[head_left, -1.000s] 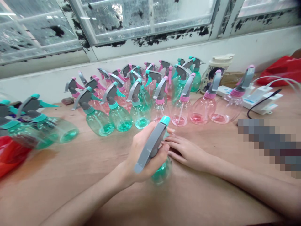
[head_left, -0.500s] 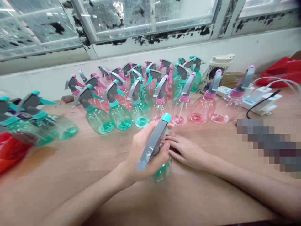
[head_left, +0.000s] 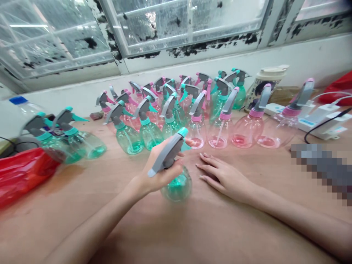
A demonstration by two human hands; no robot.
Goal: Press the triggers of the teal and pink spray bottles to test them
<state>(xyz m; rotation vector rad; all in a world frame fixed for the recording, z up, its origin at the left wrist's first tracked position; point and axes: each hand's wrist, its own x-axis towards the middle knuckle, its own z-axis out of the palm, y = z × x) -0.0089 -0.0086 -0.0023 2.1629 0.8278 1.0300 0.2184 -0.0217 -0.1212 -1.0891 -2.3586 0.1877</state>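
Note:
My left hand [head_left: 158,163] is closed around the neck of a clear green spray bottle [head_left: 178,187] with a grey and turquoise trigger head. The bottle is near the middle of the view, partly covered by my fingers; I cannot tell whether its base touches the table. To its right, my right hand [head_left: 224,176] lies palm down on the wooden table, fingers stretched and apart, holding nothing. Beyond both hands stand several more spray bottles in a group, among them a green one [head_left: 129,141] and a pink one [head_left: 247,132].
Green spray bottles [head_left: 95,146] stand at the left beside a red plastic bag [head_left: 30,174]. Toward the right back are a patterned cup [head_left: 262,86] and a white power strip [head_left: 320,123] with cables. A window [head_left: 187,22] rises behind the table [head_left: 220,227].
My left hand has moved left with the green spray bottle, away from my right hand's fingertips, and more of the bottle's body shows. The view has shifted slightly left.

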